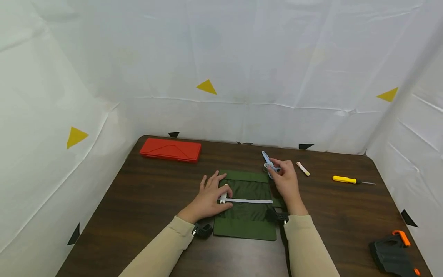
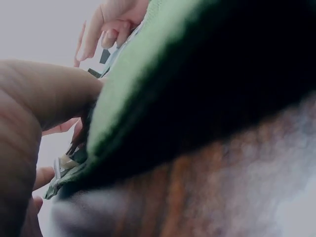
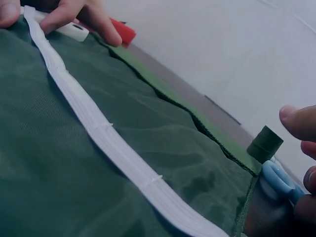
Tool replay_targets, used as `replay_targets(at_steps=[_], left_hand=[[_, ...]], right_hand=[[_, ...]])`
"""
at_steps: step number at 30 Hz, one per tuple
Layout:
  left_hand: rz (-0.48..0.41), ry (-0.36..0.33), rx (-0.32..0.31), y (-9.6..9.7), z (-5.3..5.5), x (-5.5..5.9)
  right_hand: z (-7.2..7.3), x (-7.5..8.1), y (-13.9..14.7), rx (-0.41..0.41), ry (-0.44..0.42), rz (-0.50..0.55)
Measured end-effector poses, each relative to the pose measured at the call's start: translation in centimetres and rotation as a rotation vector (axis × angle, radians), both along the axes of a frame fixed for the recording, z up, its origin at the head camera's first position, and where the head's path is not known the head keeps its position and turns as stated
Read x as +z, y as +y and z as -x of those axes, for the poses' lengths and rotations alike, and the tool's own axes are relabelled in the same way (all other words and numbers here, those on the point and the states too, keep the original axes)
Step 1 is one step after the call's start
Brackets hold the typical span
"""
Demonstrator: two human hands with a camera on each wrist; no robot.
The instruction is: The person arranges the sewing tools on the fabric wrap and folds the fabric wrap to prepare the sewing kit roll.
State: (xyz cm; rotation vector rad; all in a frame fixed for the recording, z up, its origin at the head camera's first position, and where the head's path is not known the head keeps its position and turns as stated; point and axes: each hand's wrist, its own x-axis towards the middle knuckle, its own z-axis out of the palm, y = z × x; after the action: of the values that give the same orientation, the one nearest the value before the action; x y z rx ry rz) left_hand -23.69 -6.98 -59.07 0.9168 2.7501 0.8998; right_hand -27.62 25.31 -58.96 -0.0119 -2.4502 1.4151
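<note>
A green fabric sewing pouch lies unfolded on the table, crossed by a white elastic band. My left hand rests on its left side with fingers spread. Its index finger and thumb are at a small white item by the band's left end; part of that item is hidden. Beyond the pouch's far right corner, my right hand holds light-blue scissors by the handle loops. A small dark green roll stands beside the scissors.
At the back left of the table lies a red case. Right of my right hand are a small whitish stick-like piece and a yellow-handled screwdriver. A black and orange tool sits at the front right. White sheeting surrounds the table.
</note>
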Motion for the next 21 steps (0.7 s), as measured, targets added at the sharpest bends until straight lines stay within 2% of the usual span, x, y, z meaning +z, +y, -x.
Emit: replay_targets(at_steps=[6, 21], left_hand=[[-0.017, 0.013, 0.014, 0.07, 0.1, -0.41], [-0.033, 0.008, 0.018, 0.15, -0.03, -0.18]], right_hand=[[0.08, -0.03, -0.26, 0.061, -0.032, -0.09], [-0.16, 0.13, -0.69, 0.06, -0.017, -0.16]])
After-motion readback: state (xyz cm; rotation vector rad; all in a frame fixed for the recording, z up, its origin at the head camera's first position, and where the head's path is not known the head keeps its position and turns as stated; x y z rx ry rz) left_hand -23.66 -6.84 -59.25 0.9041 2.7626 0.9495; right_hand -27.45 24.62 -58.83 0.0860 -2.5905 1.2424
